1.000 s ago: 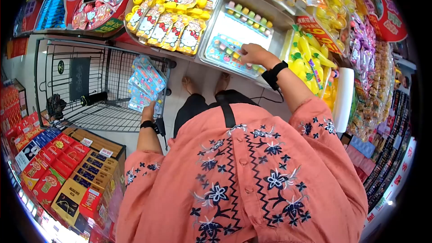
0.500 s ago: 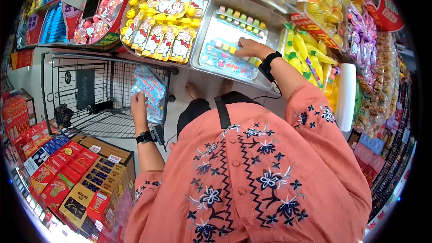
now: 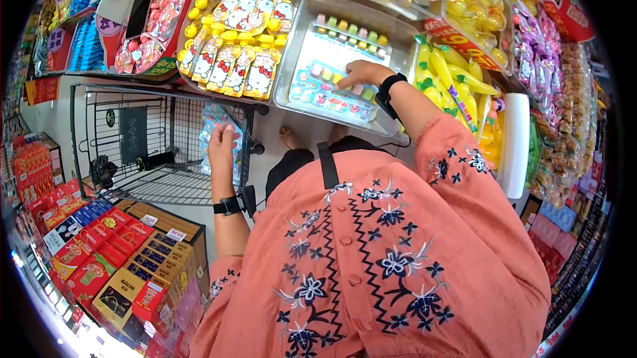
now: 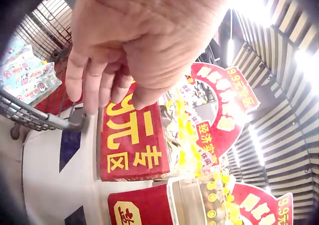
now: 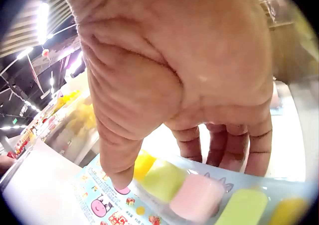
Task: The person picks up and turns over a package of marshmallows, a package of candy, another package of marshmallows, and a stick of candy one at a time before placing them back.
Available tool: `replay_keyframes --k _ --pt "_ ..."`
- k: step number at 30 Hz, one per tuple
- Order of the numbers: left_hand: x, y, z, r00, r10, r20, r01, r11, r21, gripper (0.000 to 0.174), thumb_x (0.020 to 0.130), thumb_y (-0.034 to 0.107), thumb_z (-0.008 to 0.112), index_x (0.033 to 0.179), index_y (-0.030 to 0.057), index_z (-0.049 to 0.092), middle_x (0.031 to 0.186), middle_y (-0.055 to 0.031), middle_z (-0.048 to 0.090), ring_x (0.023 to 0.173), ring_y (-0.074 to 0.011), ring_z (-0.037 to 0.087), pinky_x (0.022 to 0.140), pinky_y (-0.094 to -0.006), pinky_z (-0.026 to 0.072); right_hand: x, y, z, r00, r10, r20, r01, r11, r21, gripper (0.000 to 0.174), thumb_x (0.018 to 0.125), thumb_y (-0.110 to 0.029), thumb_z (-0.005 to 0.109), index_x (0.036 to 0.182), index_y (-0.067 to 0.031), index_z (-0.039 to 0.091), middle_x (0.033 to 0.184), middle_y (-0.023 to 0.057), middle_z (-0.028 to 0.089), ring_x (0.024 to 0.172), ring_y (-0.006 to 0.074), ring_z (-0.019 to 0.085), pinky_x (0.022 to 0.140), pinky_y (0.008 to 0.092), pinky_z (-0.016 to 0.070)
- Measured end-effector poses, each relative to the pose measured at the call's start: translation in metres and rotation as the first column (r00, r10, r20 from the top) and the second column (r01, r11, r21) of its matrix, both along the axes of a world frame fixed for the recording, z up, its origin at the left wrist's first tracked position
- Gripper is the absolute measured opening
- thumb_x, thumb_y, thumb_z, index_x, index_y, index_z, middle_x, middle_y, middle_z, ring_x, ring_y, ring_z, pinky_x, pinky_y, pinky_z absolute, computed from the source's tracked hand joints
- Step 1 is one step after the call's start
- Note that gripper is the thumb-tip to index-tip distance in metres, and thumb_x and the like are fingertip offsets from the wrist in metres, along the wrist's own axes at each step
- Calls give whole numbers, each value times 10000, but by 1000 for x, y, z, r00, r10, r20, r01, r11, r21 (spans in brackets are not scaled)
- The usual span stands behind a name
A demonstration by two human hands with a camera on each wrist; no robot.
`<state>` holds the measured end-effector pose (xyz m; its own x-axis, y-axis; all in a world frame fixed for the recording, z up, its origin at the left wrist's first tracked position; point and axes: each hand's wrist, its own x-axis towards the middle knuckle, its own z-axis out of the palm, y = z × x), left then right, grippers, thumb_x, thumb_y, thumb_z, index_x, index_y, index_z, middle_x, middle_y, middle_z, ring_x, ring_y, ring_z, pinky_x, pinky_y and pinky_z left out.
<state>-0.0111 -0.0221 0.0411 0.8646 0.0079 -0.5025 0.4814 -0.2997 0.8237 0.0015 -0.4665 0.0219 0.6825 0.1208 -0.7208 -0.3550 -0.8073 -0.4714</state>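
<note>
My right hand (image 3: 366, 74) reaches into a clear plastic bin (image 3: 284, 80) and pinches a pale blue candy pack (image 3: 325, 102) with a row of pastel pieces along its top. In the right wrist view the thumb lies on the printed front of this pack (image 5: 107, 200), the fingers behind its upper edge. A similar row of pastel pieces (image 3: 352, 34) lies farther back in the bin. My left hand (image 3: 222, 149) is at the cart's near side, fingers loosely bent and holding nothing. Beyond it, similar blue packs (image 3: 213, 118) are in the wire cart (image 3: 159, 189).
Yellow-capped cat-face pouches (image 3: 232, 69) fill the tub left of the bin. Banana-shaped packs (image 3: 441, 69) are on its right, beside a white roll (image 3: 514, 145). Red and gold gift boxes (image 3: 93, 252) stand at lower left. A phone (image 3: 138, 16) lies on pink packs.
My left hand has come away from the blue packs, which sit lower in the cart. My right hand has shifted slightly left along the front pack. The view has shifted a little.
</note>
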Motion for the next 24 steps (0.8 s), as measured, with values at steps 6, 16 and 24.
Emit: replay_keyframes --k 6,16,24 --pt "-3 -11 6 1000 -19 6 19 1000 -7 437 984 335 617 1260 -2 586 1116 -79 663 999 -187 661 842 -312 507 1 0 1 1000 26 -5 -26 1000 5 807 671 -647 753 1079 45 676 1056 207 689 982 333 643 837 400 491" --pt "-4 -35 19 997 -73 32 75 995 -60 393 981 301 614 1232 -1 604 1085 -76 664 959 -166 660 818 -293 506 -2 0 11 998 -62 18 61 998 32 874 663 -644 766 1140 72 609 1010 223 670 920 297 651 725 382 512" --pt "-2 -65 42 993 -105 54 110 987 -117 337 986 232 613 1216 -14 609 1058 -69 666 942 -140 643 819 -274 499 5 -4 4 979 -119 -164 134 987 85 967 649 -618 737 1286 84 551 1226 242 624 1028 333 641 796 430 526"
